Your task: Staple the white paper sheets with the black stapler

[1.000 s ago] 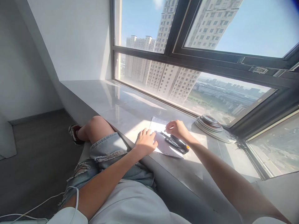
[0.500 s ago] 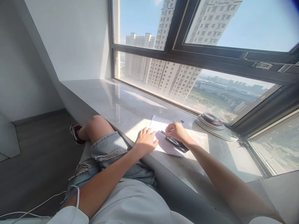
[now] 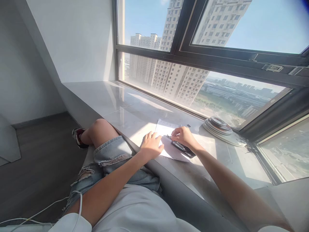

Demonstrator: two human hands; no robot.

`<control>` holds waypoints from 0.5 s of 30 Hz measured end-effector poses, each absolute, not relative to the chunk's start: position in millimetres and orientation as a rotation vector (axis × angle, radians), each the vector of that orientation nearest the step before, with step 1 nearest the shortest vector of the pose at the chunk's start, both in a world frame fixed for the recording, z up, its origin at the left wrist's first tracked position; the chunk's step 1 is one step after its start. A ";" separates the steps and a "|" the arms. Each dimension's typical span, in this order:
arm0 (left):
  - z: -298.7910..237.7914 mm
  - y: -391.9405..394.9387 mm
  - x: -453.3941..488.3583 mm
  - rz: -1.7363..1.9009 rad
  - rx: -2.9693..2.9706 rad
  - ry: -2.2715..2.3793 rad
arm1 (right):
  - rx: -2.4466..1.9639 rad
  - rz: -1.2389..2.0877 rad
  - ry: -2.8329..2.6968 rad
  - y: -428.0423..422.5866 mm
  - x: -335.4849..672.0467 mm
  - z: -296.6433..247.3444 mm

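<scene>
A white sheet of paper point(image 3: 166, 131) lies on the grey stone windowsill point(image 3: 116, 103) in a patch of sun. My left hand point(image 3: 151, 145) rests flat on the paper's near left edge, fingers stretched out. My right hand point(image 3: 184, 135) sits on the paper's right side, fingers curled in a pinch over a thin pen-like thing whose tip pokes out at its left. A black stapler point(image 3: 182, 149) lies on the paper under and just beside my right wrist.
A stack of round plates point(image 3: 220, 128) stands on the sill at the right, by the window frame point(image 3: 217, 61). My bent knee in torn denim shorts point(image 3: 113, 154) presses against the sill's front edge. A white cable point(image 3: 48, 209) runs at bottom left.
My right hand has slid a little down and right over the stapler, hiding its orange end. The view has shifted slightly. My left hand has stayed on the paper.
</scene>
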State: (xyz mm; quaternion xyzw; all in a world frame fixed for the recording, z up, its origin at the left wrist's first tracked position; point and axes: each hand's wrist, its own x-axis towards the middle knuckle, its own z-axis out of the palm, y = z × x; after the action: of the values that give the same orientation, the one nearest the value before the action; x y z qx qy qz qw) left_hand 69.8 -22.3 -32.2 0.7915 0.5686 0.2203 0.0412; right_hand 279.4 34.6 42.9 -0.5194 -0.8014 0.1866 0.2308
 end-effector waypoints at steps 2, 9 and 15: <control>-33.2 -22.0 69.5 0.685 2.429 1.739 | -1.430 0.510 -2.193 34.9 280.0 41.9; -33.2 -21.9 69.3 0.691 2.435 1.738 | -1.463 0.480 -2.198 34.0 277.8 40.7; -31.5 -23.0 69.5 0.688 2.433 1.730 | -1.489 0.488 -2.256 31.7 274.5 42.5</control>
State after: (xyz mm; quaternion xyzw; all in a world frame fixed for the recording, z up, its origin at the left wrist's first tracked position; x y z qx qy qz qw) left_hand 69.5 -23.0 -31.5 0.7937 0.5641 0.2245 0.0389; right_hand 274.5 31.7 42.5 -0.5317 -0.8053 0.1743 0.1961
